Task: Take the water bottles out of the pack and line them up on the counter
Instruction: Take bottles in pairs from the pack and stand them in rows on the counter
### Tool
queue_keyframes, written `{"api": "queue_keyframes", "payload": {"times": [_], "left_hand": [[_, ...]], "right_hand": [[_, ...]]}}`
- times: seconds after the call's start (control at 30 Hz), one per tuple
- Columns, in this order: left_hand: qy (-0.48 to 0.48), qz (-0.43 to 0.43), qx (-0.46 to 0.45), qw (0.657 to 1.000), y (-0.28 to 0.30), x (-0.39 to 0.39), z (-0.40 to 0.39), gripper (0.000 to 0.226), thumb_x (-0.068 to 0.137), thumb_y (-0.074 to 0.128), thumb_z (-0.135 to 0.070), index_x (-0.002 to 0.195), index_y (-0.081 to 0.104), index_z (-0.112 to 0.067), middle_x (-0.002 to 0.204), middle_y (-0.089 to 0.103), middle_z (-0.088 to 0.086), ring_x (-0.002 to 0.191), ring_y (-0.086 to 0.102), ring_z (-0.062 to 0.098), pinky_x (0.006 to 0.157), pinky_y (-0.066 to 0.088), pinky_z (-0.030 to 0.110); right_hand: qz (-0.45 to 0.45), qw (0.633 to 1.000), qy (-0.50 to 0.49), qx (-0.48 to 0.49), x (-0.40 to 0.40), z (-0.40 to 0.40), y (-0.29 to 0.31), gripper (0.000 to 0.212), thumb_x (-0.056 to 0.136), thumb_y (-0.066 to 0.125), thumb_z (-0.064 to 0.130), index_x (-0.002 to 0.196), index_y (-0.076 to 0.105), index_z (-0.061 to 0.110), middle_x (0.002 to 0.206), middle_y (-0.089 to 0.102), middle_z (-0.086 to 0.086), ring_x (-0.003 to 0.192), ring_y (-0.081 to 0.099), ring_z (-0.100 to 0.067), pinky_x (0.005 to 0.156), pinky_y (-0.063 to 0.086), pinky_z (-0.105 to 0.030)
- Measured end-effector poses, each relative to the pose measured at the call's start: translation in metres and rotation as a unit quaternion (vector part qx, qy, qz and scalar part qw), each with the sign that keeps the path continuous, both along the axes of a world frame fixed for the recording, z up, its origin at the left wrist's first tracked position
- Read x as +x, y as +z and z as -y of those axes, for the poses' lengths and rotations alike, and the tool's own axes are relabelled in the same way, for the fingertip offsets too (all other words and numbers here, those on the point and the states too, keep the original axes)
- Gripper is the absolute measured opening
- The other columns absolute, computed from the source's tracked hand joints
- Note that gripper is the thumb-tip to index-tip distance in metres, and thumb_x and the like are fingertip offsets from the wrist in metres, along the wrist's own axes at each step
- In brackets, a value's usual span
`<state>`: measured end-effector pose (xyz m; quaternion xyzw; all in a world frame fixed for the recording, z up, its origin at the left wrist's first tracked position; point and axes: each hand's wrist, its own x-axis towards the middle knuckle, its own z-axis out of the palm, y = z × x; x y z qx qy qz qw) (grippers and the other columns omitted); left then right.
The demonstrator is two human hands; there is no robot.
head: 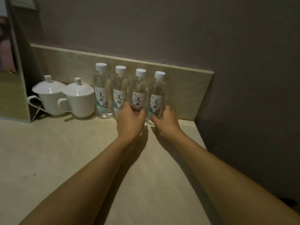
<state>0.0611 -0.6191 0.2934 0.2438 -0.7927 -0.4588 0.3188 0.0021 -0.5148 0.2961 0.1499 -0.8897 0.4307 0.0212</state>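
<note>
At the far left a folded card stand (14, 88) leans on the counter (65, 151), and next to it two white porcelain cups (50, 98) with knobbed lids sit close together, their handles turned to the left; they are glossy and round, and they leave the middle of the back edge free for your row. Then come the four water bottles (103, 91), upright against the stone backsplash (186, 88), nearly touching each other, white ribbed caps on top, clear thin plastic bodies and paper labels all facing you, so I judge the wall serves as a guide for a straight line. Your left hand (129, 117) curls around the lower part of the third bottle (139, 93), fingers narrow and wrapped on it, and it also covers the base of the second bottle. Your right hand (165, 119) holds the fourth bottle (157, 96) low at its base, thumb on one side and fingers on the other, probably to push it into line. No pack is visible here. The counter is smooth, pale and matte, so the light bottles may slide easily; the row seems almost finished.
</note>
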Motion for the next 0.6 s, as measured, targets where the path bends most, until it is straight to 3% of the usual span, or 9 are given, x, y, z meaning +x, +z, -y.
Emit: {"api": "queue_keyframes", "payload": {"times": [0.1, 0.2, 0.33, 0.4, 0.53, 0.6], "left_hand": [[-0.04, 0.001, 0.039, 0.998, 0.005, 0.006, -0.016, 0.018, 0.09, 0.062, -0.036, 0.089, 0.058, -0.018, 0.08, 0.067, -0.001, 0.081, 0.069, 0.024, 0.079, 0.057, 0.046], [-0.082, -0.021, 0.067, 0.994, 0.015, 0.015, -0.034, 0.015, 0.095, 0.053, -0.024, 0.092, 0.064, -0.014, 0.084, 0.072, 0.006, 0.081, 0.071, 0.025, 0.082, 0.058, 0.049], [-0.131, -0.056, 0.096, 0.985, 0.032, 0.029, -0.072, 0.021, 0.1, 0.044, -0.014, 0.094, 0.064, -0.012, 0.076, 0.07, 0.003, 0.068, 0.068, 0.016, 0.07, 0.057, 0.037], [-0.157, -0.056, 0.103, 0.981, 0.037, 0.036, -0.103, 0.023, 0.1, 0.042, -0.013, 0.091, 0.063, -0.016, 0.075, 0.07, 0.004, 0.066, 0.068, 0.016, 0.063, 0.052, 0.03], [-0.194, -0.068, 0.098, 0.974, 0.035, 0.046, -0.177, 0.025, 0.097, 0.045, -0.011, 0.083, 0.064, -0.019, 0.073, 0.071, 0.005, 0.059, 0.068, 0.011, 0.052, 0.047, 0.02], [-0.204, -0.074, 0.093, 0.972, 0.034, 0.048, -0.218, 0.025, 0.096, 0.046, -0.01, 0.08, 0.064, -0.017, 0.07, 0.071, 0.005, 0.055, 0.067, 0.009, 0.05, 0.046, 0.02]], "right_hand": [[0.001, 1.0, -0.007, -0.011, 0.006, -0.016, 0.003, 0.051, 0.088, 0.067, 0.034, 0.127, 0.047, 0.009, 0.124, 0.058, -0.013, 0.108, 0.062, -0.034, 0.089, 0.054, -0.051], [0.0, 0.999, -0.008, -0.04, 0.013, -0.039, 0.012, 0.038, 0.09, 0.061, 0.029, 0.123, 0.052, 0.012, 0.113, 0.063, -0.01, 0.097, 0.066, -0.03, 0.086, 0.056, -0.048], [-0.051, 0.997, 0.017, -0.063, 0.031, -0.082, 0.02, 0.01, 0.091, 0.057, 0.027, 0.096, 0.061, 0.019, 0.088, 0.067, -0.001, 0.087, 0.067, -0.024, 0.078, 0.056, -0.041], [-0.055, 0.996, 0.034, -0.069, 0.043, -0.11, 0.019, 0.011, 0.094, 0.056, 0.027, 0.095, 0.062, 0.019, 0.086, 0.067, 0.001, 0.083, 0.067, -0.022, 0.069, 0.054, -0.033], [-0.058, 0.993, 0.035, -0.1, 0.059, -0.182, 0.009, 0.013, 0.096, 0.056, 0.023, 0.096, 0.064, 0.013, 0.088, 0.07, -0.005, 0.084, 0.068, -0.022, 0.076, 0.057, -0.041], [-0.077, 0.991, 0.035, -0.108, 0.067, -0.226, 0.004, 0.012, 0.096, 0.056, 0.022, 0.09, 0.064, 0.016, 0.081, 0.068, 0.0, 0.079, 0.067, -0.017, 0.072, 0.057, -0.037]]}}
